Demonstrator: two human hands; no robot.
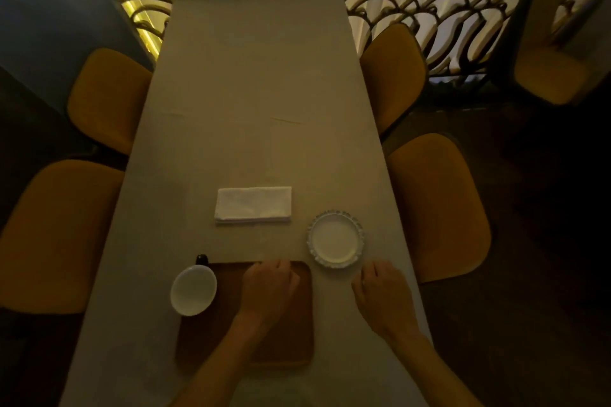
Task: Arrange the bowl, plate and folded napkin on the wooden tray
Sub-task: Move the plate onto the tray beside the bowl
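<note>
Legible markings: none.
No text, label, brand or number can be read on any surface in the dim head view.

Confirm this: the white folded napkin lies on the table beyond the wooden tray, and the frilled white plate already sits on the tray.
Not quite. The head view shows the frilled white plate on the grey table, right of the brown wooden tray, not on it. The white folded napkin does lie beyond the tray.

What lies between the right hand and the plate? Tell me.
Nothing: the head view shows only a short stretch of bare table between the right hand and the plate.
</note>
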